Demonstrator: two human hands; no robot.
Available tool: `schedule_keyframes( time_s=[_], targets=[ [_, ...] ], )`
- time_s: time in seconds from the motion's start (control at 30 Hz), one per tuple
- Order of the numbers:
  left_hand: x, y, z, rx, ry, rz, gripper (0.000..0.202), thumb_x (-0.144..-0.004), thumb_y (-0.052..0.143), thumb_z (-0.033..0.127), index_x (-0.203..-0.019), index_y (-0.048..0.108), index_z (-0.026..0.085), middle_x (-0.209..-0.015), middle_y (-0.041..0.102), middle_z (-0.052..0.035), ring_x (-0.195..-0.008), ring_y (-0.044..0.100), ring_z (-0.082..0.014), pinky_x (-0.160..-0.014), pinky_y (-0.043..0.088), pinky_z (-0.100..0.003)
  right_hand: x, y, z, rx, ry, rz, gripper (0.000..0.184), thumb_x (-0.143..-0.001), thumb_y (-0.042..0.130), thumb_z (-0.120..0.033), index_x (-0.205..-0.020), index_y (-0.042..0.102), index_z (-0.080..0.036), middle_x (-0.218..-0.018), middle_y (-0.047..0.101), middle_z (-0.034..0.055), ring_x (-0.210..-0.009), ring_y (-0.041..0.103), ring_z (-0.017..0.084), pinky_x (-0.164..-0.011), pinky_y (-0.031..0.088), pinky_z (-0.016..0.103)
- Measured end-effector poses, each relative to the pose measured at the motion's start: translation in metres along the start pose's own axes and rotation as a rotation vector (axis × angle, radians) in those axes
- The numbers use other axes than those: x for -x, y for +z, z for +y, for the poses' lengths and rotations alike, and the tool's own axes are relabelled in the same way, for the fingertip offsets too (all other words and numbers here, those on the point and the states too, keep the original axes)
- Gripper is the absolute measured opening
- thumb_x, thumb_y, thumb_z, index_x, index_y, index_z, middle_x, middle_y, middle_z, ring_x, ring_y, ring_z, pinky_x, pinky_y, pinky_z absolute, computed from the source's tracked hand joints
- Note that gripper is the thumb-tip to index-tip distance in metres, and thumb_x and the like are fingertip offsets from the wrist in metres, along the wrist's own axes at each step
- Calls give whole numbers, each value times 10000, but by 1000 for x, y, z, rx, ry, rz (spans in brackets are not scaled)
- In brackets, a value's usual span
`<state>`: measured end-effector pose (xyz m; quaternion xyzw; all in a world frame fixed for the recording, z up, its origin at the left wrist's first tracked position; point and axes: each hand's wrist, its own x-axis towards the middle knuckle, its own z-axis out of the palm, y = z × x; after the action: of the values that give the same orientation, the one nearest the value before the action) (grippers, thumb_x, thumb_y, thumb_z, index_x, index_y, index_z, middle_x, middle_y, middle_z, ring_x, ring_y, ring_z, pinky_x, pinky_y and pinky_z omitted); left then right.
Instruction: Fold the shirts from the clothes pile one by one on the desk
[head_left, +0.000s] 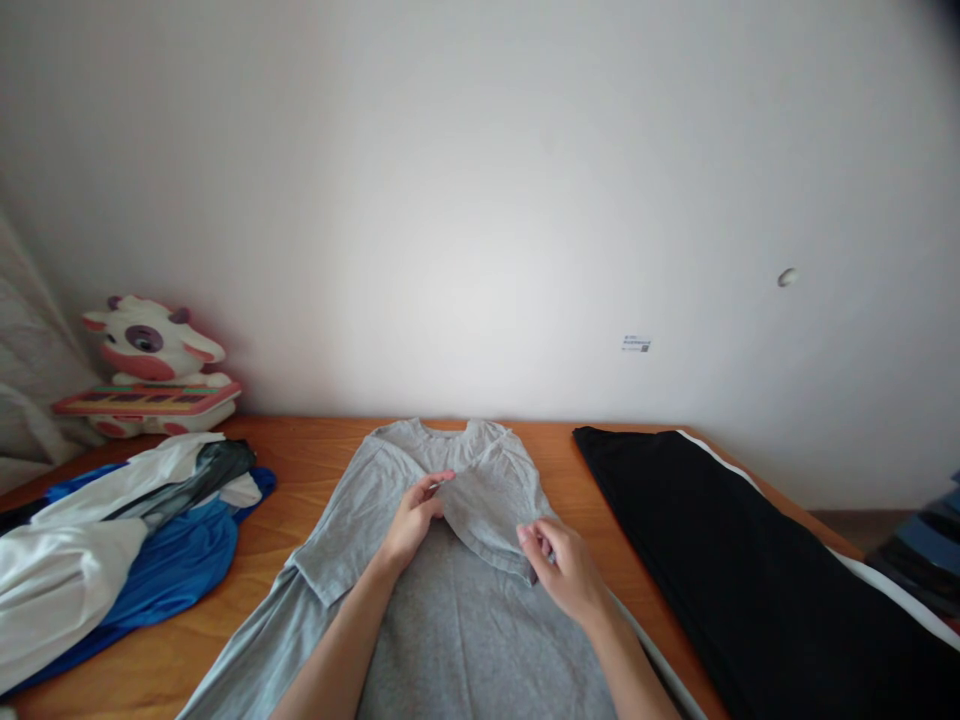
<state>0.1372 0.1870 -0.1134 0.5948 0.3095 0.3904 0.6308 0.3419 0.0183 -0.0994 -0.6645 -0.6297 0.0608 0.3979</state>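
A grey T-shirt (480, 640) lies spread on the wooden table, its neckline toward the wall. Its left-side sleeve (330, 560) is folded inward over the body, and the right-side sleeve (487, 510) lies across the chest, slightly raised. At that sleeve's inner edge, my left hand (414, 515) is closed on the grey fabric, fingertips near the middle of the chest. Lower and to the right, the fingers of my right hand (564, 565) are curled in a pinch at the sleeve's hem. Both forearms cover parts of the shirt's lower body.
Black trousers (675, 540) with a white side stripe lie on the right. White, blue and dark clothes (172, 540) are heaped on the left. Behind them stands a cow-shaped toy keyboard (150, 385). The wooden table (300, 470) meets a white wall (465, 250).
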Motion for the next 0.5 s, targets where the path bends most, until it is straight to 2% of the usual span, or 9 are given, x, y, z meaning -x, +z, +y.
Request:
schedule_keyframes(
  time_s=[0.1,0.17,0.27,0.5],
  targets=[
    [1,1,0,-87,3,79,488,-724,571,304,-1180,678,169,-992,754,-50,-897,673,-222,-800,502,-313,-3,7,13,43,81,194,306,-975,447,-442,-854,623,-223,-771,675,42,-690,600,171,-662,450,280],
    [1,3,0,-160,-1,148,436,-770,586,377,-1140,690,170,-923,743,-37,-873,659,-217,-797,491,-313,-3,10,21,50,107,244,245,-946,468,-402,-922,631,-220,-839,701,58,-737,629,190,-687,470,294],
    [1,6,1,-219,31,189,414,-775,614,424,-1092,704,172,-911,737,-31,-882,646,-216,-797,477,-306,-3,13,27,48,127,259,203,-922,469,-360,-918,622,-226,-857,705,61,-778,654,203,-703,486,303],
    [3,7,4,-271,40,168,432,-776,592,444,-1085,705,165,-894,717,-24,-875,632,-210,-765,461,-292,-1,16,31,66,129,230,166,-911,471,-324,-906,610,-234,-867,703,56,-800,666,211,-711,495,312]
  ],
)
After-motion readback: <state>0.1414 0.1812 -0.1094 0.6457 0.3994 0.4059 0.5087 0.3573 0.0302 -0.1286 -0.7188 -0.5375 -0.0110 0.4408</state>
